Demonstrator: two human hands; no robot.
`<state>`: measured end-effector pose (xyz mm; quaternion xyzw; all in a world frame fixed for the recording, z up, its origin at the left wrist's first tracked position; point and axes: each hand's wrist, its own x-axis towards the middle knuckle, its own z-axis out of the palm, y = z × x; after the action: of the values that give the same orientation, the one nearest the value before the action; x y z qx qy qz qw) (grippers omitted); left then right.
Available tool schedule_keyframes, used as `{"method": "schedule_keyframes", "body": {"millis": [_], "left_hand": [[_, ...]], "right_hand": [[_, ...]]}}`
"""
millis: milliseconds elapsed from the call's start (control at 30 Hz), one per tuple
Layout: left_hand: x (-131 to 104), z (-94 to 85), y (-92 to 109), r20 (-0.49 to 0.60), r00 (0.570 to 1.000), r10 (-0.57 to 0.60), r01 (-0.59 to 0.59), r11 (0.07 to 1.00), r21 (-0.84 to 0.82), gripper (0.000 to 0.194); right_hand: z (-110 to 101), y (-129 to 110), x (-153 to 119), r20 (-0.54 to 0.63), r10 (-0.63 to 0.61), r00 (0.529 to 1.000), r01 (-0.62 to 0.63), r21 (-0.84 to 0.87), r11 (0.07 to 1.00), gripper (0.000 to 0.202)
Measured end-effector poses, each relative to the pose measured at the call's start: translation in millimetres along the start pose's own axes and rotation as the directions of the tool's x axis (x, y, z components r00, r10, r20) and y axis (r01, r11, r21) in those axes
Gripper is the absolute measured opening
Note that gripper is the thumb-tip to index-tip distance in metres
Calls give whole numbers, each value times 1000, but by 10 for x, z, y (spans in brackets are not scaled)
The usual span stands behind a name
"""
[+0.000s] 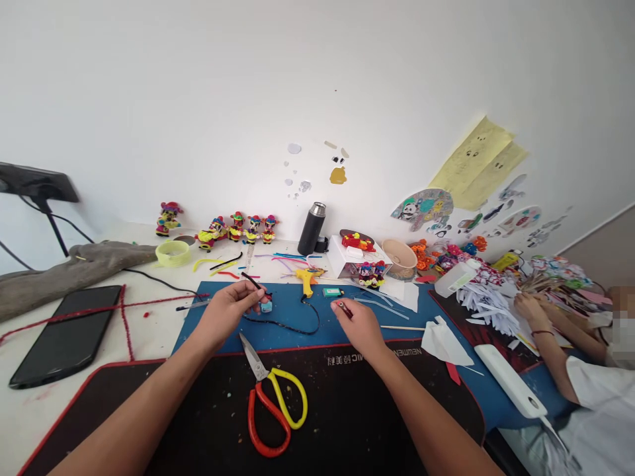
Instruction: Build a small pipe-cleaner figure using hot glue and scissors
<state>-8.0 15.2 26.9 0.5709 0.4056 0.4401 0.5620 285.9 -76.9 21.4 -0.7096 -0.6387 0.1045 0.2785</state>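
A white wall [198,99] fills my feed behind the blue mat [290,304]. Over that mat, my left hand [223,309] pinches a thin black stick [253,280], a small blue piece [266,307] at its fingertips; my right hand [361,324] curls around a small dark-red object [343,307].

Scissors [271,396] block lower centre; black mat [347,423] free to their right. Mid-frame, black cable [285,325] loops through gap between left hand [235,309] and right hand [358,324].
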Motion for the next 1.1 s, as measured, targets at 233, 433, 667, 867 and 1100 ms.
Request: {"method": "schedule_keyframes", "body": {"millis": [233, 433, 667, 867, 1100], "left_hand": [[4, -4, 7, 5, 1000, 1, -2, 999, 42, 49], [7, 7, -22, 14, 1000, 1, -1, 1000, 8, 48], [25, -32, -65, 4, 1000, 11, -11, 1000, 24, 48], [38, -53, -90, 8, 999, 35, -35, 998, 42, 45], [73, -59, -163, 18, 999, 37, -38, 998, 44, 44]], "right_hand": [[81, 125, -28, 97, -28, 995, 37, -90, 995, 39], [73, -123, -300, 19, -67, 998, 63, 146, 987, 28], [142, -732, -736, 436, -199, 878, 186, 72, 980, 43], [316, -918, -950, 531, -247, 811, 358, -116, 927, 59], [389, -984, -986, 564, -230, 793, 351, -115, 929, 41]]}}
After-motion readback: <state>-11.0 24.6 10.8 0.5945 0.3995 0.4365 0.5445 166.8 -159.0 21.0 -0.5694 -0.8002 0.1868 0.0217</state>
